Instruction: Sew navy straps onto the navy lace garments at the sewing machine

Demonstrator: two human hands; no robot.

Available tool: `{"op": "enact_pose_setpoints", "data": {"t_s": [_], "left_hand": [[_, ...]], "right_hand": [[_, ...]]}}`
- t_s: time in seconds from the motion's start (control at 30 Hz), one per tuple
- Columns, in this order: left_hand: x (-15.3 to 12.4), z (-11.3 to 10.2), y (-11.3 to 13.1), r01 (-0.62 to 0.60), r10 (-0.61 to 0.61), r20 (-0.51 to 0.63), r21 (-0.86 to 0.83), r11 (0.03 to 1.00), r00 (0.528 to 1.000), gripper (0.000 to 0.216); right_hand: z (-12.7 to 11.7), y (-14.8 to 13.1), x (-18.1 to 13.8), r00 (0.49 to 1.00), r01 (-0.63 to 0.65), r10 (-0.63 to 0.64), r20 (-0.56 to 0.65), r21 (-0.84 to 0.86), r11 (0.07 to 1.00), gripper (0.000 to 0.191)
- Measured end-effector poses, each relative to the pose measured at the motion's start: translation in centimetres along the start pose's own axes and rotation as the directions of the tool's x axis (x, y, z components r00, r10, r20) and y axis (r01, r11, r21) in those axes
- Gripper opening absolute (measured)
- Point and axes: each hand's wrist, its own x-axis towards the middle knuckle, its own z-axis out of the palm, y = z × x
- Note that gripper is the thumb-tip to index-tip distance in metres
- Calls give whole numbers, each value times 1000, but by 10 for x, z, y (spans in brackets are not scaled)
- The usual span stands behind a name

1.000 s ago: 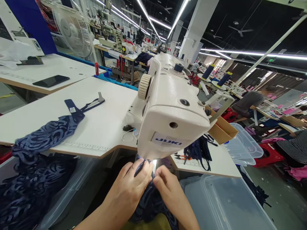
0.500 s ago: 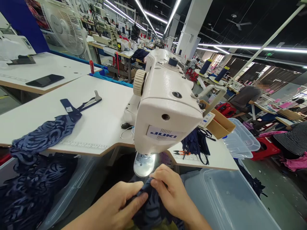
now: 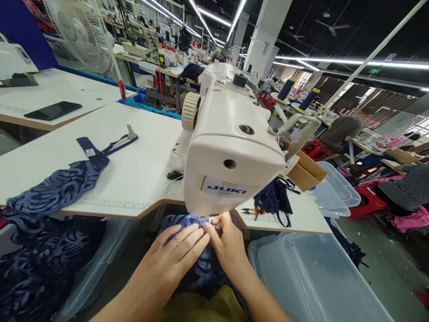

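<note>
A navy patterned garment (image 3: 203, 264) lies under the head of the white sewing machine (image 3: 234, 143) and hangs down over my lap. My left hand (image 3: 172, 255) rests on it with fingers stretched out and lying flat. Just right of the left fingertips, my right hand (image 3: 232, 243) pinches the garment's edge close to the needle area. The machine's head and my fingers hide the needle and the stitching spot. On the table's left part lies a matching navy patterned bra (image 3: 72, 176), its strap stretched toward the machine.
Scissor-like orange thread snips (image 3: 253, 211) and a bundle of navy straps (image 3: 275, 197) lie right of the machine. Below stand a clear plastic bin (image 3: 321, 273) and, at left, more patterned garments (image 3: 43, 264). A phone (image 3: 53, 110) lies far left. Co-workers sit at right.
Both hands have moved up and forward, bringing the garment under the machine head over the lit plate. My left hand has gone from pinching the garment to lying flat on it.
</note>
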Motion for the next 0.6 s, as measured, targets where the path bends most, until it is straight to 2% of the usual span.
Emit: {"op": "enact_pose_setpoints", "data": {"t_s": [0.03, 0.1, 0.2, 0.37, 0.6], "left_hand": [[0, 3, 3, 2, -2, 6, -23, 1000, 1000, 38], [2, 8, 8, 72, -71, 7, -37, 997, 997, 36], [6, 10, 16, 163, -163, 13, -21, 986, 987, 34], [14, 9, 24, 201, -198, -43, 93, 975, 979, 29], [19, 14, 28, 185, -169, -86, 222, 957, 982, 28]], "right_hand": [[1, 3, 0, 998, -54, 51, 35, 114, 992, 15], [1, 9, 1, 993, -97, 72, 98, 285, 954, 13], [1, 13, 3, 995, -84, 53, 89, 390, 917, 12], [1, 11, 8, 997, -74, 77, -1, 245, 967, 7], [3, 10, 12, 993, -112, 114, -9, 131, 985, 5]]}}
